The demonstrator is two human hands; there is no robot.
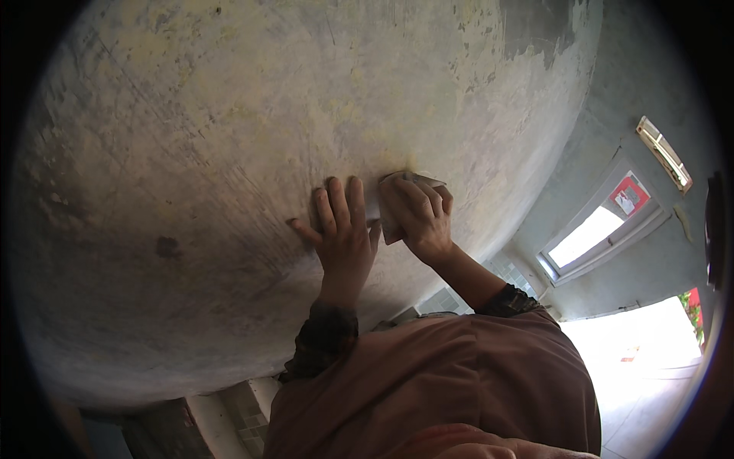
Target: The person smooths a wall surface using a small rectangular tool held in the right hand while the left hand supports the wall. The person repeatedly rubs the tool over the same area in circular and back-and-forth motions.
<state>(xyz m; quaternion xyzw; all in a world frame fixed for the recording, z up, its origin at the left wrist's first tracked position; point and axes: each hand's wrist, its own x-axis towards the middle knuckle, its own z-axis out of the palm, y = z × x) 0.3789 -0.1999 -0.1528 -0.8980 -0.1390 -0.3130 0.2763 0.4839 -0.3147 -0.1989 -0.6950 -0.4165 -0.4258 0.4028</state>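
Observation:
A large plastered wall with scratches and yellowish patches fills most of the view. My left hand lies flat against it, its fingers spread and holding nothing. Just to its right, my right hand is closed around a thin, flat piece that looks like folded sandpaper, pressed to the wall. A reddish lower edge of the piece shows below the fingers, and a grey edge sticks out above the knuckles. The palm hides the rest.
At the right, a grey wall holds a white-framed window, with a pale slatted fitting higher up. A bright doorway opens below it. Small tiles line the wall beneath my right arm. Pale ledges stand at lower left.

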